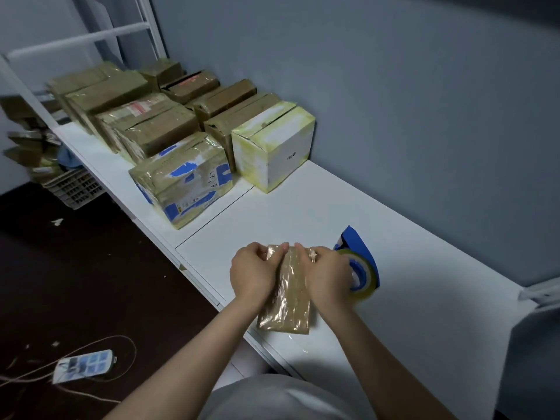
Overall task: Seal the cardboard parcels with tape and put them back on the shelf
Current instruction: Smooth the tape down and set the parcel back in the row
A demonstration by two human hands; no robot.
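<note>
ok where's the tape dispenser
In the head view the tape dispenser lies on the white surface, just right of the right hand and the small parcel.

One camera sits on the person's head. It looks forward and down, close over the small parcel (288, 298) on the white table (409, 237). The wall (394, 86) is on the right. The far left end is dim, maybe a rack (78, 37).

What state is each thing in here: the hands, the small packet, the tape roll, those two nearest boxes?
parcel: flat on the table, covered in clear tape.
left hand: grips the parcel's far end.
right hand: grips the parcel's far end.
tape dispenser: lying on the table, not held.
white box: closed, taped.
blue-printed box: closed, taped over.
</note>
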